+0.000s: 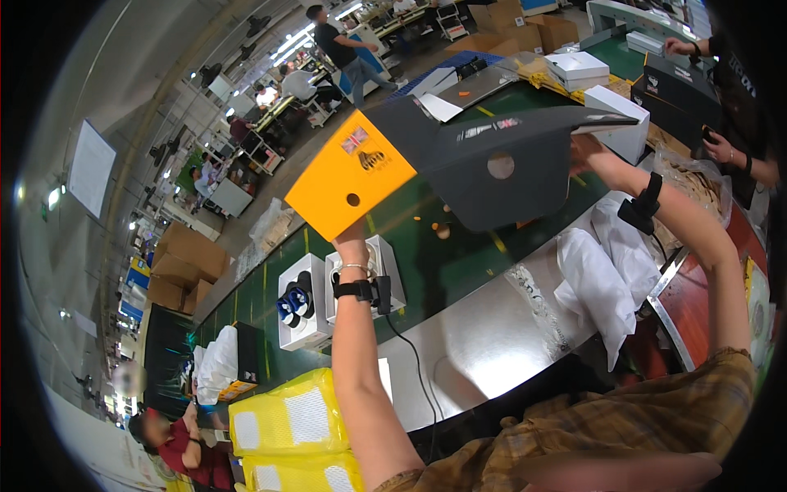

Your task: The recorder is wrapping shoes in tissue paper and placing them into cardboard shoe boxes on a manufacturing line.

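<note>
A big box [471,197], dark gray with a yellow part [328,193], is up in the air, open, at 12 o'clock. The left hand [351,235] is just to 9 o'clock of the middle and holds the low edge of the yellow part. The right hand [584,156], at 2 o'clock, holds the gray end. Some fingers hide behind the box, so I cannot tell how tight each grip is.

Under the box is a green table [443,275]. At 8 o'clock on it sits a white shoe box [311,334] with blue and black shoes [294,301] inside. A second white box [392,283] is just beside it, partly behind the left wrist. White paper [594,283] lies crumpled at 3 o'clock. Yellow packs [266,447] are at 7 o'clock.
</note>
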A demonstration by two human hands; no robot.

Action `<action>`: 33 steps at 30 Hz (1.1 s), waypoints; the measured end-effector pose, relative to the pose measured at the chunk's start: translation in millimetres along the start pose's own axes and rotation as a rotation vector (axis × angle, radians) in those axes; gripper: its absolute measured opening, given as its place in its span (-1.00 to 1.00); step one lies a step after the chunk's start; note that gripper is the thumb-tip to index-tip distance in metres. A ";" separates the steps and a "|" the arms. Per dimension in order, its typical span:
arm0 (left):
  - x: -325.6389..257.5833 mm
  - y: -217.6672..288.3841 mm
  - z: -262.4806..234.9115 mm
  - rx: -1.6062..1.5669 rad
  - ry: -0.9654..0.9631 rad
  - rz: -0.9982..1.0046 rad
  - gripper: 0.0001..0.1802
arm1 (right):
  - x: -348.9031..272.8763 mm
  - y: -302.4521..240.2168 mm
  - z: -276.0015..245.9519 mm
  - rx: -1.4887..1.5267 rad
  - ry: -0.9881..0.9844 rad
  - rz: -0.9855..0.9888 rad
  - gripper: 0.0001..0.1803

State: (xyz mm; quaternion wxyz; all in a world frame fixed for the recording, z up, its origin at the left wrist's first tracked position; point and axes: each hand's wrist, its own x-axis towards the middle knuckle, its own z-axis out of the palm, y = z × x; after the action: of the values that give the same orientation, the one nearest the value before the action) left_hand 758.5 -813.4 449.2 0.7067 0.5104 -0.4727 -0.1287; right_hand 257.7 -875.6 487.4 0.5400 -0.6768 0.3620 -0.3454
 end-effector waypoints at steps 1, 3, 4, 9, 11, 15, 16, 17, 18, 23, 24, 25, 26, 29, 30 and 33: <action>-4.0 4.1 -22.2 0.192 -0.093 0.153 -0.62 | 12.2 -6.5 2.9 -0.115 0.117 0.022 -0.28; -47.3 58.0 3.7 -0.307 -0.139 -0.237 -0.66 | -10.0 -42.9 11.8 -0.127 0.209 -0.058 -0.30; -75.2 68.7 -1.1 -0.278 -0.173 -0.259 -0.68 | -11.3 -67.9 28.7 -0.149 0.264 -0.164 -0.32; -244.6 140.3 -1.1 -0.717 -0.066 -0.980 -0.75 | 2.6 -115.6 84.4 -0.424 0.203 -0.787 -0.34; -304.1 136.1 -11.5 -0.947 0.041 -1.136 -0.74 | 0.7 -124.0 104.5 -0.401 -0.069 -0.635 -0.45; -377.4 106.8 -40.5 -1.041 0.172 -1.375 -0.65 | -46.2 -74.0 107.3 -0.671 0.105 -0.842 -0.53; -391.9 99.7 -50.7 -1.009 0.103 -1.467 -0.61 | -66.1 -49.7 104.7 -0.716 0.158 -0.681 -0.49; -401.7 96.0 -59.2 -0.849 0.058 -1.505 -0.53 | -82.1 -17.9 101.3 -0.794 0.197 -0.625 -0.39; -403.6 93.2 -65.3 -0.866 0.074 -1.509 -0.53 | -101.6 19.8 89.2 -0.913 0.174 -0.470 -0.20; -408.0 92.6 -82.9 -0.749 0.014 -1.470 -0.54 | -179.5 110.6 87.8 -0.803 0.152 0.066 0.10; -407.7 93.9 -86.2 -0.723 -0.023 -1.472 -0.55 | -181.4 103.2 95.9 -0.720 0.208 0.124 0.11; -403.8 97.9 -85.3 -0.719 -0.037 -1.456 -0.57 | -176.7 99.0 96.3 -0.723 0.190 0.126 0.11; -407.7 98.5 -89.3 -0.726 -0.021 -1.460 -0.57 | -166.7 96.0 93.0 -0.614 0.148 0.262 0.09; -406.4 93.9 -89.1 -0.702 0.005 -1.446 -0.60 | -153.2 82.4 83.7 -0.226 0.136 0.403 0.03; -404.5 89.0 -85.9 -0.726 0.028 -1.427 -0.60 | -142.7 78.1 79.2 0.068 0.142 0.422 -0.01; -410.3 92.0 -92.3 -0.680 -0.021 -1.408 -0.63 | -112.4 18.5 125.0 0.061 -0.031 0.139 0.02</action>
State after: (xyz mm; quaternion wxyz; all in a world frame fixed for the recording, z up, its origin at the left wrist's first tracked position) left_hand 591.3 -444.3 303.6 0.5717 0.4442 0.0213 -0.6895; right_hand 306.8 -721.4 438.4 0.5887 -0.6384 0.3891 -0.3074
